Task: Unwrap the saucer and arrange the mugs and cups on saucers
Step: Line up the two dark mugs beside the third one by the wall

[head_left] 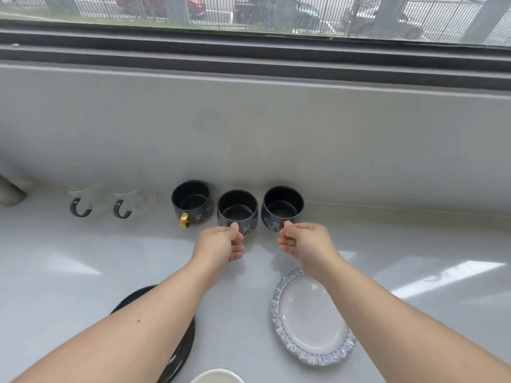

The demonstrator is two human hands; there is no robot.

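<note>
Three black mugs with cat drawings and gold handles stand in a row by the wall. My left hand pinches the handle of the middle mug. My right hand pinches the gold handle of the right mug. The left mug stands untouched, its handle facing me. Two clear glass cups with green handles, one and the other, stand further left. A clear glass saucer with a ruffled rim lies under my right forearm. Black saucers lie stacked under my left forearm.
The grey counter meets a low wall below a wide window. A white round rim shows at the bottom edge. A grey pipe sits at the far left.
</note>
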